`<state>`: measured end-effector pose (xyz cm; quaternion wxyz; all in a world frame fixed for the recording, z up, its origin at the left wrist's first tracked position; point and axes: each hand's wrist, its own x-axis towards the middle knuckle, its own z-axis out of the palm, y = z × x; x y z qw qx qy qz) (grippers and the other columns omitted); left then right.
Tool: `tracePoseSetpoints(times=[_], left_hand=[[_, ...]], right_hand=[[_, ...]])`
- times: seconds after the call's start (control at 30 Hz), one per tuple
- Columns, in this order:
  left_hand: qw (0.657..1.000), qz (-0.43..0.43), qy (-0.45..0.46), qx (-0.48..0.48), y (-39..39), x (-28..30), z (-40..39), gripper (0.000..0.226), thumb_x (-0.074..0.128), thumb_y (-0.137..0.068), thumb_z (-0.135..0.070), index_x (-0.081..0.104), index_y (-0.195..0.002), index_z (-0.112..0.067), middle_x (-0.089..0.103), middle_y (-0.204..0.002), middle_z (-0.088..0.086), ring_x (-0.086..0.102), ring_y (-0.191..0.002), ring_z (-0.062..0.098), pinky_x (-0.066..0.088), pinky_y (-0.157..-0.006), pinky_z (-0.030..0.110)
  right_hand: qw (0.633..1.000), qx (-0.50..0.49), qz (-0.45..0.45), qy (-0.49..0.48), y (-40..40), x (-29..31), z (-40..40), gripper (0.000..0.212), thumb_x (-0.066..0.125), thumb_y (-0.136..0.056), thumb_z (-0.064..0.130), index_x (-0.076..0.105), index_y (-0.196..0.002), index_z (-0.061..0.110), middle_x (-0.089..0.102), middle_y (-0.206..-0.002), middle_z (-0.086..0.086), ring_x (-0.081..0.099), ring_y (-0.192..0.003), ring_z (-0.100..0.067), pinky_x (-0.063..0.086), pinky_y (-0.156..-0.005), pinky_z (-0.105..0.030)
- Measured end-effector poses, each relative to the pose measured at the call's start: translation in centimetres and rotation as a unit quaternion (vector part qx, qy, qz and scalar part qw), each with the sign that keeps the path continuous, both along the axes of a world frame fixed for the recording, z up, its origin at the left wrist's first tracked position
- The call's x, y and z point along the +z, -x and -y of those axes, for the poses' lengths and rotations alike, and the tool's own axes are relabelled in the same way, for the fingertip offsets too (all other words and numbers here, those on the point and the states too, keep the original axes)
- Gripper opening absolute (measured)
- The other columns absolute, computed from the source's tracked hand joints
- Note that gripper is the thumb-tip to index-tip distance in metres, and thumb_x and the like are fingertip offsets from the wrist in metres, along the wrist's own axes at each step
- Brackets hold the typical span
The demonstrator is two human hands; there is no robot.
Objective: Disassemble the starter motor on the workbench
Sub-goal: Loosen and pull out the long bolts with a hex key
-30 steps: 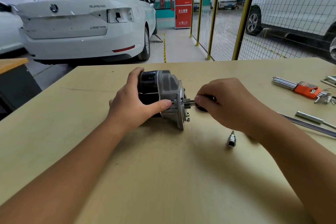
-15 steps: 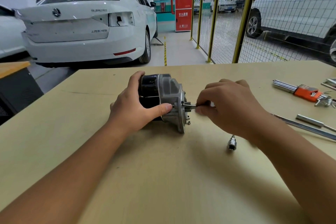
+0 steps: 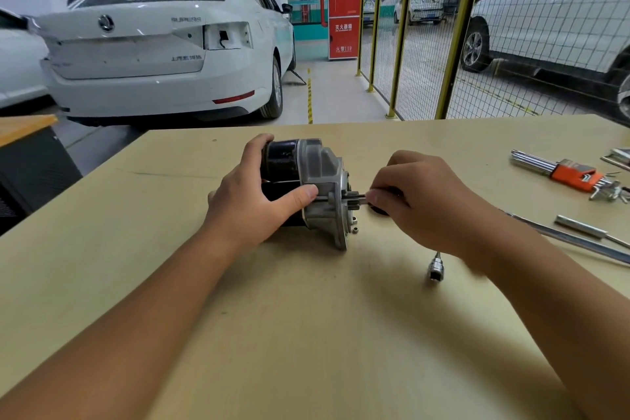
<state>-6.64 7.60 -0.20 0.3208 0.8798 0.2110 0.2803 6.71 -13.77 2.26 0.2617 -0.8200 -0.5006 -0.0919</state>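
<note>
**Right hand drawn back slightly from the starter's nose**

Shifted since half a second ago: right hand (image 3: 422, 201), knuckles lower and fingers curled tighter, thumb and forefinger pinching a slim metal tool (image 3: 366, 196) at the pinion shaft (image 3: 354, 197). Barely moved: left hand (image 3: 259, 201), wrapped over the starter motor (image 3: 320, 181), thumb pressed on the grey aluminium housing, fingers curled round the black body. Lying on its side mid-way across the workbench (image 3: 306, 334), nose end facing right. Close by the right wrist, a small socket (image 3: 435, 266). Farther right, an orange-holdered hex key set (image 3: 572, 174) and a long steel bar (image 3: 579, 242) (partly behind the forearm).
</note>
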Motion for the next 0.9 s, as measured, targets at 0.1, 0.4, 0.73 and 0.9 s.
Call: tracePoseSetpoints(times=[0.1, 0.4, 0.73, 0.9], left_hand=[[1.000, 0.000, -0.002, -0.003, 0.07, 0.03, -0.08, 0.100, 0.063, -0.060, -0.087, 0.027, -0.146, -0.051, 0.058, -0.134, -0.015, 0.057, -0.125, 0.021, 0.042, -0.111, 0.056], [1.000, -0.002, -0.004, -0.010, 0.05, 0.07, -0.18, 0.109, 0.070, -0.053, -0.085, 0.027, -0.147, -0.050, 0.058, -0.136, -0.016, 0.058, -0.125, 0.020, 0.043, -0.111, 0.056], [1.000, 0.009, 0.004, -0.012, 0.06, -0.02, -0.25, 0.100, 0.062, -0.062, -0.089, 0.027, -0.148, -0.050, 0.059, -0.132, -0.016, 0.058, -0.125, 0.020, 0.042, -0.112, 0.056], [1.000, 0.004, 0.001, -0.012, 0.09, 0.05, -0.14, 0.103, 0.065, -0.060, -0.086, 0.026, -0.148, -0.050, 0.058, -0.133, -0.015, 0.057, -0.126, 0.022, 0.042, -0.112, 0.056]], right_hand=[[1.000, -0.001, 0.021, 0.000, 0.17, 0.13, 0.02, 0.016, 0.065, -0.097, 0.024, 0.077, -0.096, 0.014, 0.055, -0.089, 0.005, 0.057, -0.083, -0.018, 0.050, -0.078, -0.039], [0.999, -0.007, 0.047, 0.010, 0.44, 0.39, 0.27, 0.008, 0.077, -0.087, 0.036, 0.075, -0.091, 0.029, 0.061, -0.087, 0.013, 0.058, -0.080, -0.014, 0.054, -0.073, -0.041], [1.000, 0.024, -0.005, -0.019, -0.21, -0.52, -0.07, 0.011, 0.068, -0.094, 0.025, 0.077, -0.091, 0.019, 0.062, -0.080, 0.003, 0.055, -0.074, -0.006, 0.040, -0.066, -0.026], [1.000, 0.014, 0.000, -0.020, -0.24, -0.47, -0.16, 0.014, 0.067, -0.095, 0.022, 0.077, -0.090, 0.014, 0.060, -0.084, 0.003, 0.056, -0.077, -0.014, 0.049, -0.074, -0.035]])
